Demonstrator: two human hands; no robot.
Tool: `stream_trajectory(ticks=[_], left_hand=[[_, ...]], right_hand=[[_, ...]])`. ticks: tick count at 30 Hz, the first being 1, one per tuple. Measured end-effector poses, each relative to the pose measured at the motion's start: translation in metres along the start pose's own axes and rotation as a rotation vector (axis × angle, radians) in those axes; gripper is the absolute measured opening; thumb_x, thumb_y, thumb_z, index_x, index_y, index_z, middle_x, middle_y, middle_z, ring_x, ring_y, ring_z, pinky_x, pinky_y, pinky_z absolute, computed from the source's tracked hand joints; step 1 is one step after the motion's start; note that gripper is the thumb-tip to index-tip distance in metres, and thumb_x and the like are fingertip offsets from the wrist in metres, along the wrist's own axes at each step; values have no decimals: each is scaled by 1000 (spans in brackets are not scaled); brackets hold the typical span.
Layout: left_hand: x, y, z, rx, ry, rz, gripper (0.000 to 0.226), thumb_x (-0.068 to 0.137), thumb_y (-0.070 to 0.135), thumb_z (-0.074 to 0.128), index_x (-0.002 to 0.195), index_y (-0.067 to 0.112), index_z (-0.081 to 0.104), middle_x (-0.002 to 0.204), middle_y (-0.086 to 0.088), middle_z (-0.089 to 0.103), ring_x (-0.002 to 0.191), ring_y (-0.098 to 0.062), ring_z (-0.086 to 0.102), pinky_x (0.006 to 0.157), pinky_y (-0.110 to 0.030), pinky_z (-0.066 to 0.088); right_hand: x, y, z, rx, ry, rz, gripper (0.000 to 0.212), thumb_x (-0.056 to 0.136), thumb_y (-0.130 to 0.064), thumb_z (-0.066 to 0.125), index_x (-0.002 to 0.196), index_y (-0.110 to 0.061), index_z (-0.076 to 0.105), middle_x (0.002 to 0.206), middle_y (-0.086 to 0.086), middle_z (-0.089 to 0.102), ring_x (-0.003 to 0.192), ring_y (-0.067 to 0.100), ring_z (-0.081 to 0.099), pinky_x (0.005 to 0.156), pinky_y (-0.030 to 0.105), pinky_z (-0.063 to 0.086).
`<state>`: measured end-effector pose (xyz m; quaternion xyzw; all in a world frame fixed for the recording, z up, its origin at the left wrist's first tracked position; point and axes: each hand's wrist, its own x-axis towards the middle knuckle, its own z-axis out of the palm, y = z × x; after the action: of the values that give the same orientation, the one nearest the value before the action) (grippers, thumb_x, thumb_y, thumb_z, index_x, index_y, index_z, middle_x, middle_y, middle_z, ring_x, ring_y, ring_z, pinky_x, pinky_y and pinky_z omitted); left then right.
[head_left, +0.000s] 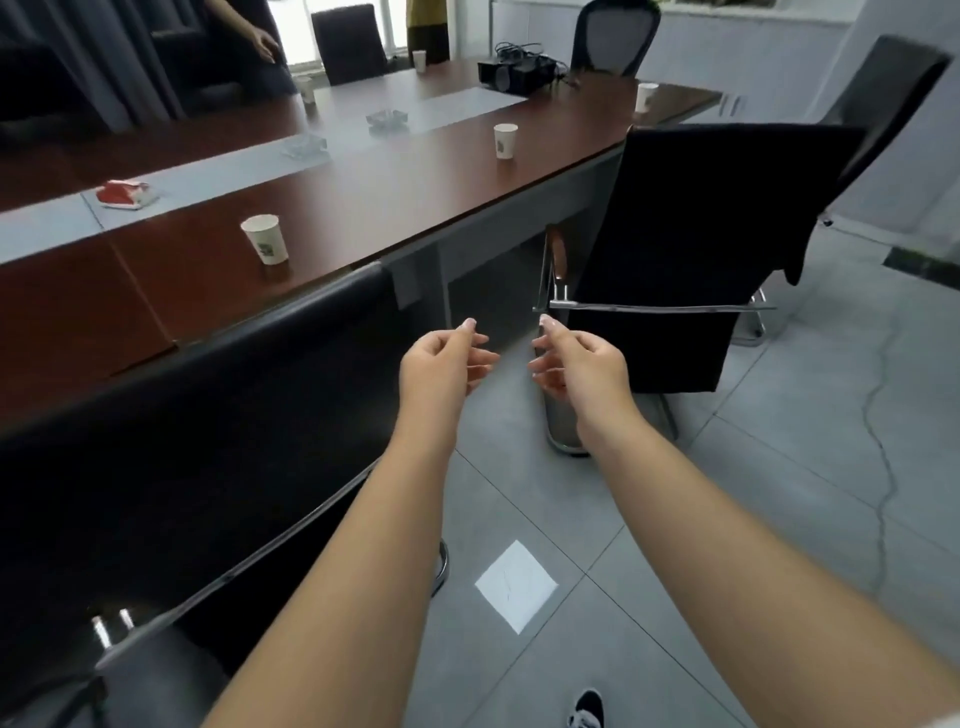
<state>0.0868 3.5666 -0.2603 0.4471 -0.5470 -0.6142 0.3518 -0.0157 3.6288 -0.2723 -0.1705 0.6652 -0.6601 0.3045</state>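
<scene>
Both my arms reach forward over the grey tiled floor, in the gap between two black chairs. My left hand (441, 361) and my right hand (576, 364) face each other a short distance apart, fingers loosely curled, holding nothing. A black chair (691, 249) with a dark garment draped over its back stands just beyond my right hand. Another black chair back (218, 415) runs along my left arm. Neither hand touches a chair.
A long brown meeting table (363, 208) carries several white paper cups (266, 239), glass ashtrays (387, 120), a red tissue pack (123, 193) and a black device with cables (514, 73). A person stands at far left (260, 41). A white patch (517, 584) marks the floor.
</scene>
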Motion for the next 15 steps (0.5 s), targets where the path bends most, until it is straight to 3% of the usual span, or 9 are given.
stream_trajectory(ticks=[15], left_hand=[[116, 16, 123, -17, -8, -52, 22, 92, 30, 53, 78, 16, 63, 72, -2, 66, 74, -14, 63, 69, -23, 50]], right_hand=[[153, -34, -33, 39, -148, 78, 28, 89, -36, 59, 75, -13, 63, 63, -1, 60, 56, 9, 56, 55, 15, 49]])
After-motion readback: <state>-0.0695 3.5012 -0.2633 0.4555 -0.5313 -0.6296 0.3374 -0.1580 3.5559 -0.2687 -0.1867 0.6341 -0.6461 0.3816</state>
